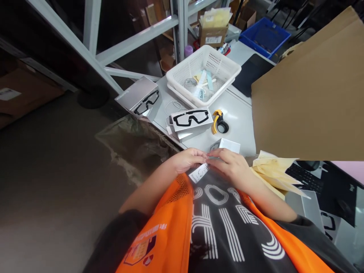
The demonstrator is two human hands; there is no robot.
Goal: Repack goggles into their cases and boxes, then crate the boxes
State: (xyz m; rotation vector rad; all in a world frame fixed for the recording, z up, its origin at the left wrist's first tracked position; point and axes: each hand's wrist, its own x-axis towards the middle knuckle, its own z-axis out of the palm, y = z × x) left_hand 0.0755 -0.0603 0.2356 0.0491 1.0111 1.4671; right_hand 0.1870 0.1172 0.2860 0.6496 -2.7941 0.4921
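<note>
My left hand and my right hand meet in front of my chest at the table's near edge, with fingertips closed together. Just below the fingertips shows a white printed slip with black marks. My left fingers pinch at its upper end. What lies under my right fingers is hidden. Directly beyond my right hand is a silver-white glasses box, partly covered by the fingers. Further off, another glasses box lies on a stack, beside a yellow-and-black tape dispenser.
A white plastic basket holding slips and packets stands on the table. Left of it is a larger glasses box. A big cardboard sheet rises at right, above yellow envelopes. A blue crate sits behind.
</note>
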